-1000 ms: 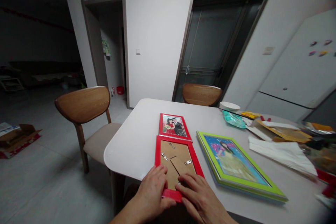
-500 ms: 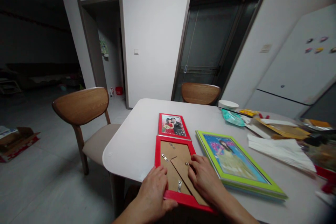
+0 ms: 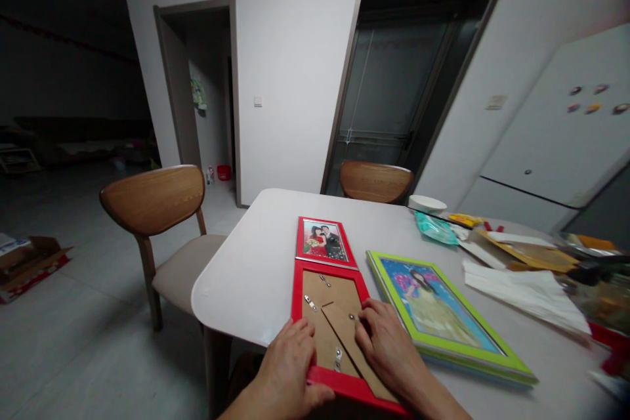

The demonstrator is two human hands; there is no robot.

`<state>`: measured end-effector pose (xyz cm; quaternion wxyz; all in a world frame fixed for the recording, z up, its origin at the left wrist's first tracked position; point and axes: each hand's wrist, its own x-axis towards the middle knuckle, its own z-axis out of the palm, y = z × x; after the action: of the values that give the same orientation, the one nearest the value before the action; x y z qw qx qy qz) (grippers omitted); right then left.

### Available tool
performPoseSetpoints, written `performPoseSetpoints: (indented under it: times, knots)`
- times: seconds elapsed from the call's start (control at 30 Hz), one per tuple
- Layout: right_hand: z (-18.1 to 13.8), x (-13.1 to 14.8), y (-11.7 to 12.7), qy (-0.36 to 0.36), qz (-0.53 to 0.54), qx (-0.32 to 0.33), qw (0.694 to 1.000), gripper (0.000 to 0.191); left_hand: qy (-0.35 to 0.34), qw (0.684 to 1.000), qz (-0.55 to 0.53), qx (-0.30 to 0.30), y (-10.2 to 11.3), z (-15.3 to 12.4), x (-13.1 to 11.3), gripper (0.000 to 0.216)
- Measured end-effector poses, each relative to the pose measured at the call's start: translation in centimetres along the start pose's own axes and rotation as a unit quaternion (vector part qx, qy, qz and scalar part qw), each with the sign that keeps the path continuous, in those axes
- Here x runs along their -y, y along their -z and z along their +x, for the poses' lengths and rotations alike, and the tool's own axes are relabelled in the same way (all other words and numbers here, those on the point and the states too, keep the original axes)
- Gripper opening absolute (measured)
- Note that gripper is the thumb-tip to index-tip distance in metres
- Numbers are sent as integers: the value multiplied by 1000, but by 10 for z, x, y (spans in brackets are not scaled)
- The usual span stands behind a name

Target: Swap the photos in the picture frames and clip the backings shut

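R hand (image 3: 391, 344) hides pt of R-side clip (image 3: 351, 317), w/ fridge (image 3: 546, 144) & box (image 3: 37, 270) cut off at edges.

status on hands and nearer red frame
Left hand gripping face-down red frame by near-left corner. Right hand at right-side clip. Green frame lying right.

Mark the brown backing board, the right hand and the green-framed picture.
Brown backing board (image 3: 325, 333): head view, on its bare brown surface.
Right hand (image 3: 391, 341): head view, on the back of the hand.
Green-framed picture (image 3: 444, 315): head view, on the printed yellow dress.
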<state>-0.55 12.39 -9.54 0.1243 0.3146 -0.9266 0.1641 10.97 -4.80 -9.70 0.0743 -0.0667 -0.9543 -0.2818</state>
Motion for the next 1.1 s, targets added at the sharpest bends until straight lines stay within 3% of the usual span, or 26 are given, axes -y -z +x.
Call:
performPoseSetpoints:
  times: [0.17, 0.4, 0.73, 0.9, 1.1]
  knots:
    - [7, 15, -2, 43, 14, -3, 999, 25, -6, 1000, -8, -6, -3, 0, 4, 46]
    - [42, 49, -23, 82, 59, 54, 993, 25, -15, 1000, -7, -7, 0, 0, 2, 40]
    - [45, 49, -24, 106, 66, 85, 988, 24, -15, 1000, -21, -5, 0, 1, 4, 39]
    - [67, 30, -24, 3, 69, 50, 996, 27, -1, 1000, -22, 21, 3, 1, 1, 41]
    - [94, 12, -37, -118, 78, 28, 990, 20, -21, 1000, -6, 3, -7, 2, 10, 49]
